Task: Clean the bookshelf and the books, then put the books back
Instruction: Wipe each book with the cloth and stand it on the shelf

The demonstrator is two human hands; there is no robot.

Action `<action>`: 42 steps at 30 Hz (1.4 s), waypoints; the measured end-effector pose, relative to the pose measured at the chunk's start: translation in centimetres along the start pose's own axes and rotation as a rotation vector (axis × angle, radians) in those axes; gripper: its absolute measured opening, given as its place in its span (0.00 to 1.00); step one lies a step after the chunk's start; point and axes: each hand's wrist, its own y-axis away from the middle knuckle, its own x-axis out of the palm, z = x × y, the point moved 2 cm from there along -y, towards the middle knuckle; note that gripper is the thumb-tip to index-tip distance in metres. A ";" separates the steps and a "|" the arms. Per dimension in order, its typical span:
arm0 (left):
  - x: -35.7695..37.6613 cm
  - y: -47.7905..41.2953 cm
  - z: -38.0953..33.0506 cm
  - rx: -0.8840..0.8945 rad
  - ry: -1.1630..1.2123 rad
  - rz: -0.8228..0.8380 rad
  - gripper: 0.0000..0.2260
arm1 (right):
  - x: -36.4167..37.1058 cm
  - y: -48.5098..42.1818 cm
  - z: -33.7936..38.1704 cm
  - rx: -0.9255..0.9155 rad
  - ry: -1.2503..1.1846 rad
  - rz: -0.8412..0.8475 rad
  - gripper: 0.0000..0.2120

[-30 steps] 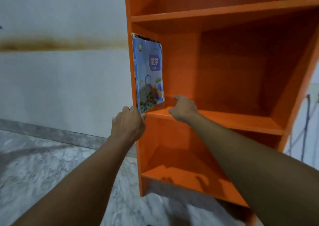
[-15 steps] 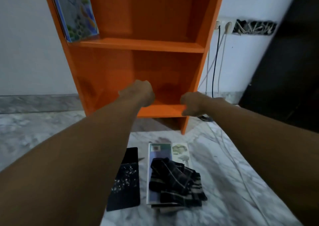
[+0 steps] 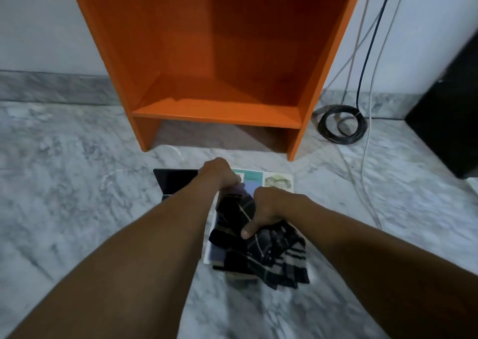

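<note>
**Change of state.** One second ago both hands were at an upper shelf, where a blue book stood against the left wall. Half a second ago they were level with the lowest shelf. They are now down at the floor, and the shelved blue book is out of view.

**Bookshelf** [image 3: 217, 112]: orange and upright against the far wall. The lowest compartment, the only one in view, holds nothing.

**Book stack** [image 3: 278, 182]: lies flat on the marble floor [image 3: 77, 183], just in front of the bookshelf. A dark book [image 3: 176, 180] lies flat beside it on the left.

**Cloth** [image 3: 271, 256]: dark and checked, bunched on top of the stack and covering its near half.

**Right hand** [image 3: 271, 206]: clamped on the cloth, with the thumb pressed into the folds.

**Left hand** [image 3: 219, 174]: fingers curled at the far left corner of the stack. Whether it pinches the cloth or the cover's edge cannot be determined.

**Task status (judgement).** One book appears to be returned. The next cycle is starting: lift the cloth clear, wipe the top book, then shelve it. At least two books remain on the floor.
</note>
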 end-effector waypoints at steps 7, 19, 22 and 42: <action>2.9 -1.9 -0.3 -0.092 0.091 -0.113 0.24 | 2.0 0.1 0.4 -0.146 -0.039 -0.099 0.14; -2.0 0.7 1.1 0.084 1.284 0.227 0.15 | -9.0 6.6 -4.1 -0.127 -0.662 -0.191 0.09; -4.0 1.7 0.2 0.209 1.237 0.248 0.20 | -13.1 7.1 -4.6 -0.163 -0.591 -0.926 0.08; -11.6 6.9 -6.6 0.400 1.286 0.131 0.19 | -7.2 8.1 -0.1 -0.378 -0.152 -1.260 0.28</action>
